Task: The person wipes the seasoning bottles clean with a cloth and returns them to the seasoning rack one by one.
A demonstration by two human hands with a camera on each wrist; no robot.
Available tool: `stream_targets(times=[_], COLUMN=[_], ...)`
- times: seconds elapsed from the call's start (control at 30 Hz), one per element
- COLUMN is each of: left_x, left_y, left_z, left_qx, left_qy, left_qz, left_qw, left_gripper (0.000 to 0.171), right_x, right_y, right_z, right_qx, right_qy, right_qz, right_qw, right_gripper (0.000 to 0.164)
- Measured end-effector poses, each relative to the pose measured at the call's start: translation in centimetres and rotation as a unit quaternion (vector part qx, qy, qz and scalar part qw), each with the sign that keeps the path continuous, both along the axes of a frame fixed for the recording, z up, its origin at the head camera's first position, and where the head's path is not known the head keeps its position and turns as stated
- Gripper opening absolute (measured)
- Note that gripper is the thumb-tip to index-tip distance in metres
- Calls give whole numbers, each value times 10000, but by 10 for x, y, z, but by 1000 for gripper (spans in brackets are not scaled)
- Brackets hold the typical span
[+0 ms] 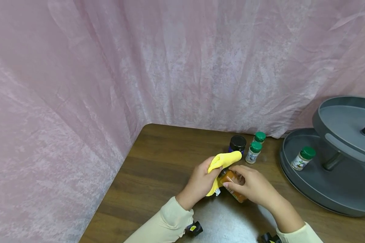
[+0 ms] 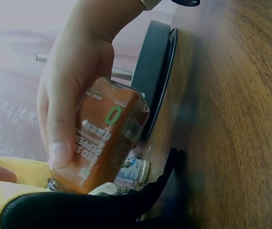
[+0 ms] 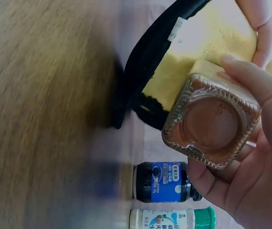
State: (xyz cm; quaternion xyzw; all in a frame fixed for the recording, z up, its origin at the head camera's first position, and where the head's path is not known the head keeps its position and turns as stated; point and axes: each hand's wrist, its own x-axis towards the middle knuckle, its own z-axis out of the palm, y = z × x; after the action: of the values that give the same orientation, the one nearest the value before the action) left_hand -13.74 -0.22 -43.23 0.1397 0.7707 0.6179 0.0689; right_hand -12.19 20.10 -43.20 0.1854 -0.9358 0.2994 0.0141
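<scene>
Probably, the clear, square, glass-looking jar of orange-brown filling [image 2: 108,136] is hard, slippery and easily broken. It is held in the right hand's grip [image 1: 257,185] above the table [image 1: 158,158], in from the back edge; its flat sides should be squeezed. The soft-looking yellow cloth [image 1: 226,160] is bunched in the left hand's grip [image 1: 200,179].

Head view from above, facing forward and down, wrist views close, opposed, sharing the jar [image 2: 108,138]

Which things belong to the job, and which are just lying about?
In the job:
yellow cloth, in the left hand
orange jar, in the right hand

Apparently not in use:
black-lidded jar
two green-capped bottles
grey tiered tray and its green-capped bottle
</scene>
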Motion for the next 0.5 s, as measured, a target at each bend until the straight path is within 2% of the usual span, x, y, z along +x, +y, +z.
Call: stream_targets(times=[0.1, 0.23, 0.5], left_x=[0, -1, -5], left_y=[0, 0, -2], left_z=[0, 0, 1], left_qx=[-8, 144, 323], left_qy=[-53, -268, -428], left_qz=[36, 73, 239], left_qw=[10000, 9995, 9983], left_gripper=[30, 30, 33], right_x=[3, 6, 4], right_y=[-1, -2, 0], right_z=[2, 6, 11], right_qx=[-5, -34, -411], right_qy=[-40, 175, 443], right_qz=[63, 72, 3], right_qw=[10000, 9998, 9982], right_gripper=[54, 55, 52])
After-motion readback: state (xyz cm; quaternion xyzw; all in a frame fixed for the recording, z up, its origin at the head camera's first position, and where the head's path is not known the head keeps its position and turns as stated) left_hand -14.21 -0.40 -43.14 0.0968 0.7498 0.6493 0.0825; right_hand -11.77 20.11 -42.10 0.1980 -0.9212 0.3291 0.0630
